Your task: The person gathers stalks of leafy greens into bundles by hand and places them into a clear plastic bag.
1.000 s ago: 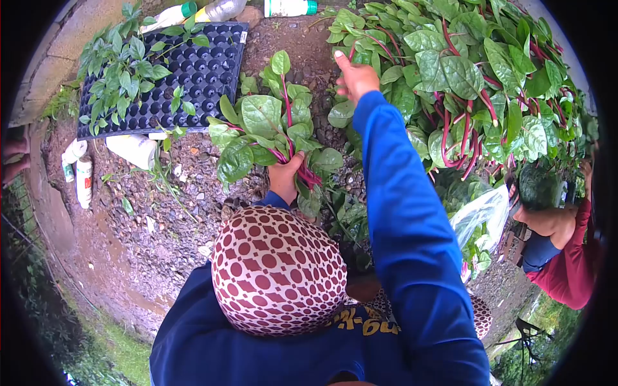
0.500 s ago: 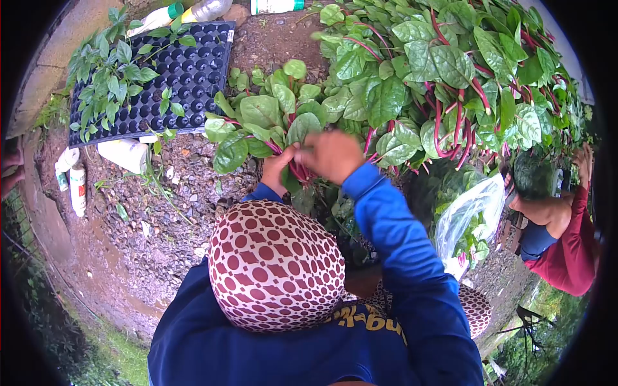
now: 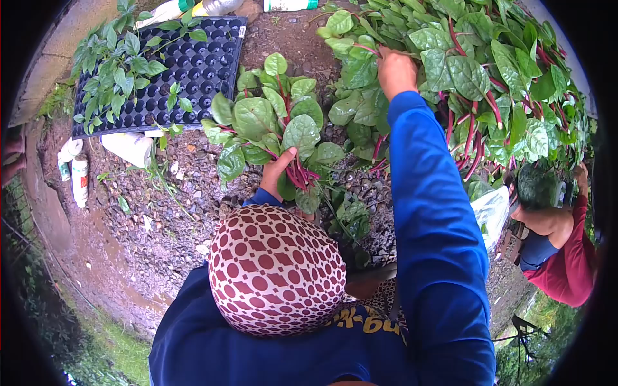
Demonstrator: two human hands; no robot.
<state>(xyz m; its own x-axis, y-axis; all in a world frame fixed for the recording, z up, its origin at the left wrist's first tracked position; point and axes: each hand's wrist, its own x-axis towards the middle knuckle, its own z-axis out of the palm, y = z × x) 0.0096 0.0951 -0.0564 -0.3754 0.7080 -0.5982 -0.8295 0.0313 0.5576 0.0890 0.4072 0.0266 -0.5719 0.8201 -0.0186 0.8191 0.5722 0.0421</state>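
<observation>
One bunch of leaves (image 3: 254, 119) is in your left hand (image 3: 273, 175), fingers clamped round its red stems; its long axis runs leaves away from you, stem ends toward your lower right. Bare gravel (image 3: 174, 212) opens to its left, below the tray (image 3: 193, 71); a narrow strip parts it from the leaf pile (image 3: 463, 74). Your right arm stretches forward, right hand (image 3: 397, 74) back-up at the pile; whether its fingers grip cannot be told.

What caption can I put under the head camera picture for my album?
The left hand holds a leafy, red-stemmed bunch while the right hand touches the big leafy pile.
</observation>
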